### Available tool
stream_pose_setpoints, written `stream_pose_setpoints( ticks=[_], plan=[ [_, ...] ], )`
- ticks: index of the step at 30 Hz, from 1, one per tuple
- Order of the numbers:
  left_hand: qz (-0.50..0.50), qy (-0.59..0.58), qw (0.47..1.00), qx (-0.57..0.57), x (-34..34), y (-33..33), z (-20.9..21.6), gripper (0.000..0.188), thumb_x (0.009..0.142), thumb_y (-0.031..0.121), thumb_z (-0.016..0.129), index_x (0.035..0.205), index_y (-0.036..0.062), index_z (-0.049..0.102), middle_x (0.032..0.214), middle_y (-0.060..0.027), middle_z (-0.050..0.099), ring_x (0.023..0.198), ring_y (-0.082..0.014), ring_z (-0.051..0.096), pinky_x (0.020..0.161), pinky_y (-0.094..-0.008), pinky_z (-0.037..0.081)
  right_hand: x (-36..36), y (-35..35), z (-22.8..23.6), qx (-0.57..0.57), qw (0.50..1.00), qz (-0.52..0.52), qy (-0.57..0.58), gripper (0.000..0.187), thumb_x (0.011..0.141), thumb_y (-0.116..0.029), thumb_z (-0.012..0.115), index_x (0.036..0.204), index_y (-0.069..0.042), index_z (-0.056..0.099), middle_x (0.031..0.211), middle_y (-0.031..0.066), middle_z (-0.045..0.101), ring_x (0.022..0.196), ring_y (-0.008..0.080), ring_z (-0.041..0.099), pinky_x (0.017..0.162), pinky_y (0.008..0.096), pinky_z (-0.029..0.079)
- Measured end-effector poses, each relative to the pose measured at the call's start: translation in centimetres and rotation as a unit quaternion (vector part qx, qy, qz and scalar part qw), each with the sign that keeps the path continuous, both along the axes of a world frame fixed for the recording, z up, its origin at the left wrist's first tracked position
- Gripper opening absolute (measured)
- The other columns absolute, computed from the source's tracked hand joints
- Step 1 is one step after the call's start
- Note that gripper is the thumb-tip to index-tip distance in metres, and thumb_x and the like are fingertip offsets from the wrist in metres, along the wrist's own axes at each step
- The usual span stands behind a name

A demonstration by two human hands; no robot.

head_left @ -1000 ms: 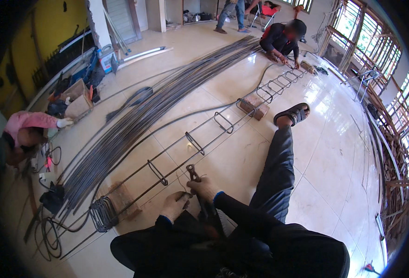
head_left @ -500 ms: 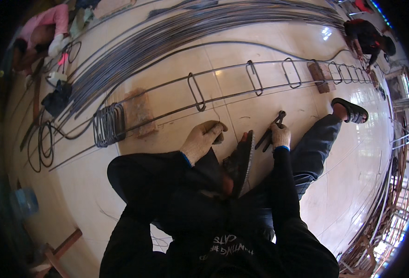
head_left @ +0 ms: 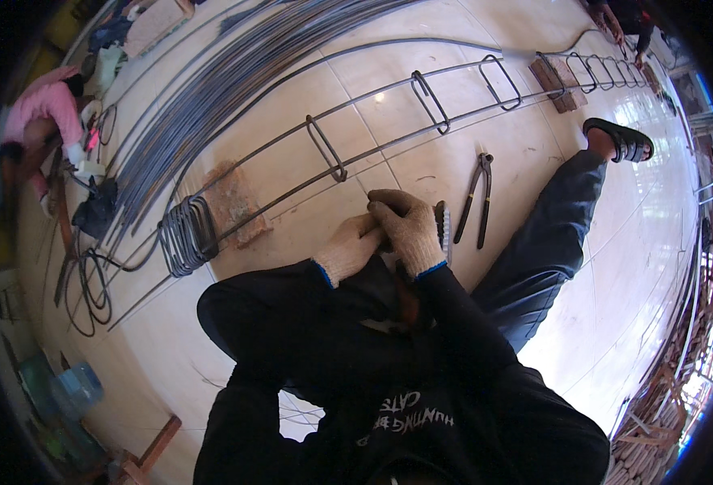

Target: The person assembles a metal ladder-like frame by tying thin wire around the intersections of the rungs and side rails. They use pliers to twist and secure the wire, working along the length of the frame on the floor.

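My two hands, in pale knitted gloves with blue cuffs, meet over my bent leg. The fingers of my left hand (head_left: 350,249) are closed, and what they may hold is hidden. My right hand (head_left: 414,230) is pressed over its fingertips, its own fingers bent together; nothing I can name shows between them. To the right, end-cutting pincers (head_left: 477,200) with dark handles lie on the floor, out of both hands. Beyond my hands runs a pair of long steel bars (head_left: 283,187) with rectangular wire stirrups (head_left: 326,149) hung round them at intervals.
Bricks (head_left: 233,206) (head_left: 557,83) prop the bars. Bunched stirrups (head_left: 188,236) sit at the left end. A bundle of long rods (head_left: 211,89) lies behind. A person in pink (head_left: 49,117) works at far left, another (head_left: 627,24) at far right. My sandalled foot (head_left: 619,141) is stretched out right.
My right hand has put the pincers down on the floor and moved left to meet my left hand. The thin wire seen rising by the left hand no longer shows. The view has shifted.
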State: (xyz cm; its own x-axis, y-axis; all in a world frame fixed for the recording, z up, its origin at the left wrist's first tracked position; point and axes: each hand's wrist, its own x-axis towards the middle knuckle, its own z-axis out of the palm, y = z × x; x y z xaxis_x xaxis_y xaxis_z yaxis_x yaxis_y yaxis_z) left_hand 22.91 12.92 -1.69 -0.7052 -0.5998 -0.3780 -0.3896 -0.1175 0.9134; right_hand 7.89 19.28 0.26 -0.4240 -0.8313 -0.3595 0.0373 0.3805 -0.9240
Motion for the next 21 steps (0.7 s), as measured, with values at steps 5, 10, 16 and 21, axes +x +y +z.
stream_pose_setpoints(
  ticks=[5,10,16,21],
  plan=[
    [-0.042,-0.058,0.997,-0.026,0.0,0.1,0.7,0.034,0.114,0.023,0.063,0.131,-0.0054,0.073,0.115,-0.0164,0.082,0.105,-0.0251,0.078,0.096,-0.0390,0.061,-0.7,0.8,0.5,0.035,0.994,-0.023,-0.100,0.037,0.101,-0.017,0.075,0.132,0.004,0.077,0.117,0.0187,0.082,0.107,0.0249,0.078,0.094,0.0354,0.061],
    [-0.022,-0.037,0.998,0.053,0.2,-1.2,2.4,0.035,0.111,0.026,0.069,0.132,-0.0012,0.074,0.115,-0.0153,0.082,0.106,-0.0247,0.079,0.095,-0.0397,0.062,-1.2,1.0,1.0,-0.036,0.985,-0.033,-0.165,0.036,0.102,-0.017,0.073,0.130,0.005,0.078,0.111,0.0125,0.081,0.100,0.0207,0.076,0.087,0.0331,0.060],
    [0.072,-0.016,0.988,-0.139,0.5,-2.4,3.6,0.032,0.109,0.025,0.075,0.126,-0.0020,0.077,0.107,-0.0097,0.081,0.097,-0.0192,0.074,0.089,-0.0349,0.059,-1.5,0.9,1.6,-0.013,0.981,0.011,-0.191,0.033,0.106,-0.016,0.072,0.130,0.007,0.075,0.104,0.0080,0.078,0.090,0.0133,0.072,0.083,0.0281,0.058],
    [0.151,0.111,0.982,-0.026,1.1,-2.2,2.3,0.019,0.110,0.015,0.072,0.120,0.0005,0.081,0.106,-0.0040,0.077,0.099,-0.0133,0.068,0.087,-0.0328,0.057,-1.8,1.1,1.4,0.023,0.978,0.130,-0.161,0.029,0.102,-0.019,0.074,0.117,0.006,0.076,0.096,0.0069,0.075,0.072,0.0119,0.064,0.061,0.0269,0.051]
  ],
)
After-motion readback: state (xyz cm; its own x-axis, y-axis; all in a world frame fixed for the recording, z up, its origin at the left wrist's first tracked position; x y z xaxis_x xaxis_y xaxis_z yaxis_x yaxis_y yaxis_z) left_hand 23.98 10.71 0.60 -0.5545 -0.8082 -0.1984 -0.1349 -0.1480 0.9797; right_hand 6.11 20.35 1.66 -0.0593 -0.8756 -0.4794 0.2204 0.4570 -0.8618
